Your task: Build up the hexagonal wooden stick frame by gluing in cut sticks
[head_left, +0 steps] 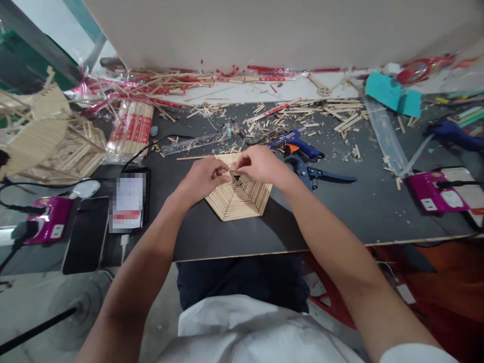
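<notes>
A hexagonal panel (242, 204) built from rows of thin wooden sticks lies flat on the dark table, with a small dark opening near its middle. Over its upper left part, my left hand (206, 176) has thumb and fingers pinched together. Close by on the right, my right hand (257, 164) is pinched too, its fingertips above the upper part of the panel. Whatever the fingertips hold is too small to make out. Just beyond my right hand are a blue glue gun (297, 142) and a blue-handled cutter (321, 175).
Stick offcuts (348, 116) and wrapped chopsticks (130, 126) lie along the back. Two phones (86, 234) and a purple power socket (49, 219) stand left; another purple socket (434, 191) is right. A larger stick structure (75, 151) sits at far left.
</notes>
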`<state>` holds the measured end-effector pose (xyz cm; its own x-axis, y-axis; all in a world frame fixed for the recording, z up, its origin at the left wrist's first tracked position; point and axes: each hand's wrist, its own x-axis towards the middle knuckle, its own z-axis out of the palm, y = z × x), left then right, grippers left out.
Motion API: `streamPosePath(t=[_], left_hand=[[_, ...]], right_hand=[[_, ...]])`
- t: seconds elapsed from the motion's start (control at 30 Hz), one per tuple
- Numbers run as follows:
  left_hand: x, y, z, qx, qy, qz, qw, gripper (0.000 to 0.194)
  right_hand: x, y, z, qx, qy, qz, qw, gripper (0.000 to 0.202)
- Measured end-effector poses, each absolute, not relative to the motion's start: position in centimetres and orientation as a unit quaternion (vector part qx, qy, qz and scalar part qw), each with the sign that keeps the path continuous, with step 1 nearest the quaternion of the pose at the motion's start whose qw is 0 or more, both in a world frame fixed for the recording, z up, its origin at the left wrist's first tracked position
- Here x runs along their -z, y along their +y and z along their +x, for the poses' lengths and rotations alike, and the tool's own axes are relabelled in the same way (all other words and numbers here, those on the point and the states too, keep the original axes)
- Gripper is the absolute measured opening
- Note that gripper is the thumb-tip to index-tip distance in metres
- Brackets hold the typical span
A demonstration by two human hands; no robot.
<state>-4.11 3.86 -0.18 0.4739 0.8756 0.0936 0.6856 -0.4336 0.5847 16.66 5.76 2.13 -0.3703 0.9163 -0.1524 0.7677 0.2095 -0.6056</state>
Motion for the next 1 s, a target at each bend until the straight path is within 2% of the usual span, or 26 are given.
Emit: streamPosePath(t=[0.33, 0.5, 0.67, 1.0], left_hand=[[-0.6, 3.9, -4.6, -0.193, 0.486, 0.828, 0.204, 0.014], [-1.2, 4.0, -5.5, -0.201, 0.624, 0.751, 0.083, 0.024], [-2.3, 3.9, -7.3, -0.152, 0.728, 0.668, -0.008, 0.034], [-1.1, 4.2, -5.5, -0.118, 0.640, 0.755, 0.077, 0.026]], right_hand=[[-2.4, 3.7, 18.7, -0.230, -0.781, -0.524, 0.250, 0.006], [-2.3, 3.9, 19.3, -0.182, -0.777, -0.503, 0.332, 0.021], [-2.1, 4.1, 19.2, -0.157, -0.704, -0.594, 0.357, 0.022], [-1.0, 4.2, 18.3, -0.400, -0.620, -0.525, 0.424, 0.024]])
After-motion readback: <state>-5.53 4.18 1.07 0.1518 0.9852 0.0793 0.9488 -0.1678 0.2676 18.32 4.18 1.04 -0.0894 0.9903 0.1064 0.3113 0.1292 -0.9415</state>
